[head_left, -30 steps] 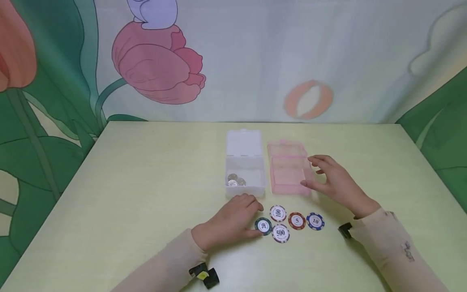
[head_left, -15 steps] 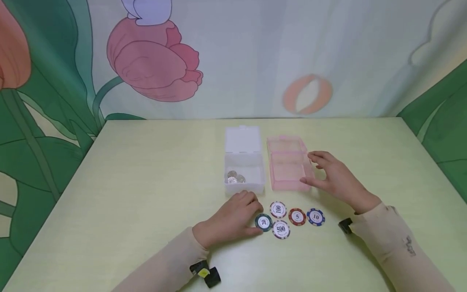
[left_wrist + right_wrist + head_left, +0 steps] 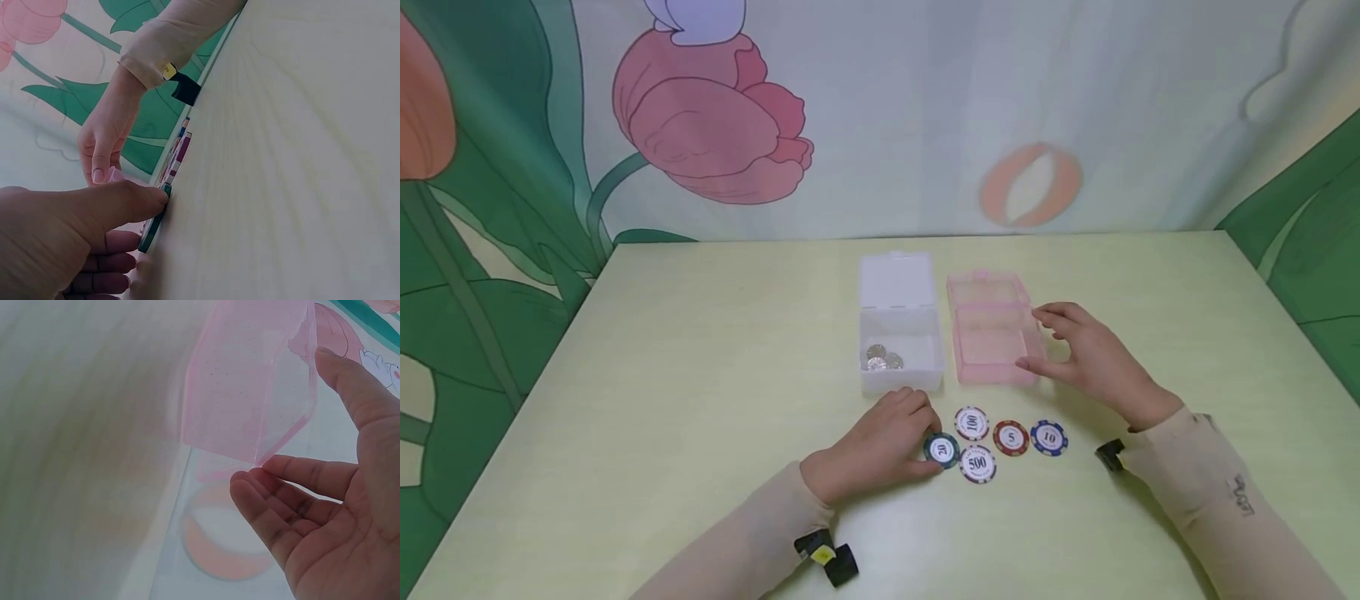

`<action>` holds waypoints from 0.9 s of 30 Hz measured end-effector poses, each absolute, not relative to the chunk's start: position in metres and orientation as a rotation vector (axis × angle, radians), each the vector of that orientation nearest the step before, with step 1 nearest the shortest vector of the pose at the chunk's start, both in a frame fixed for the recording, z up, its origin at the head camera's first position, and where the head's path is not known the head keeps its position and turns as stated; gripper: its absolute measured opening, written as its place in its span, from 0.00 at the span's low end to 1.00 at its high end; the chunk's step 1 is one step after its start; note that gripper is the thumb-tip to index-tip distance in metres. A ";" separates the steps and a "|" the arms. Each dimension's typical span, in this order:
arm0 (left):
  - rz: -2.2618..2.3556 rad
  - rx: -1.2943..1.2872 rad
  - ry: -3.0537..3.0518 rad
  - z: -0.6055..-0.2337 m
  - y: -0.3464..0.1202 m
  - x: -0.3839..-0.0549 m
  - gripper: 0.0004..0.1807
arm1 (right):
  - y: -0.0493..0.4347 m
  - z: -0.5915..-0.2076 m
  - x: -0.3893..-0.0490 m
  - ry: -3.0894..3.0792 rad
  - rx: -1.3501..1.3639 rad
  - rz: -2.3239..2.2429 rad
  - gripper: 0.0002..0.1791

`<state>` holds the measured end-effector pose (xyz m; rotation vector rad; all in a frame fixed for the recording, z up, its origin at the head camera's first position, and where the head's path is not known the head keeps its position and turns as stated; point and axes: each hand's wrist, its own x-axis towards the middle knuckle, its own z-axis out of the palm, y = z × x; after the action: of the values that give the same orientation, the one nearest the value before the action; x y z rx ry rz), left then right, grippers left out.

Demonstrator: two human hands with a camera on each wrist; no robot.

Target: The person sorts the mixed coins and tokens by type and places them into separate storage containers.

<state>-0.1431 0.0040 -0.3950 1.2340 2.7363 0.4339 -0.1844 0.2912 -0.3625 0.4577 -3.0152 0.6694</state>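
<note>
Green chip (image 3: 942, 451): sat on or barely above the table (image 3: 700, 375), just beside the 500 chip (image 3: 977, 464); likely light, stiff, slick, hard to break.
Left hand (image 3: 880, 439): pinched the rim between thumb and fingers, probably the best hold.
Right hand (image 3: 1097, 364): held the pink box (image 3: 996, 375) by its right side; seemingly thin, light plastic, easily slid.

Head view looks forward, down; close wrist views face along the table (image 3: 300, 156), sharing the pink box (image 3: 228, 387).
</note>
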 end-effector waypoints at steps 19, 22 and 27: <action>0.497 1.254 2.809 -0.386 -0.003 -0.144 0.22 | 0.289 -0.361 -0.185 -3.032 0.443 0.687 0.42; 0.512 1.265 2.811 -0.383 -0.004 -0.145 0.22 | 0.289 -0.360 -0.184 -3.032 0.444 0.699 0.42; 0.549 1.259 2.807 -0.375 -0.005 -0.146 0.21 | 0.289 -0.360 -0.183 -3.030 0.443 0.703 0.42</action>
<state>-0.1461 -0.0050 -0.3753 1.2586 2.8067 0.5493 -0.1834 0.2893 -0.3600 0.4433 -3.0301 0.7025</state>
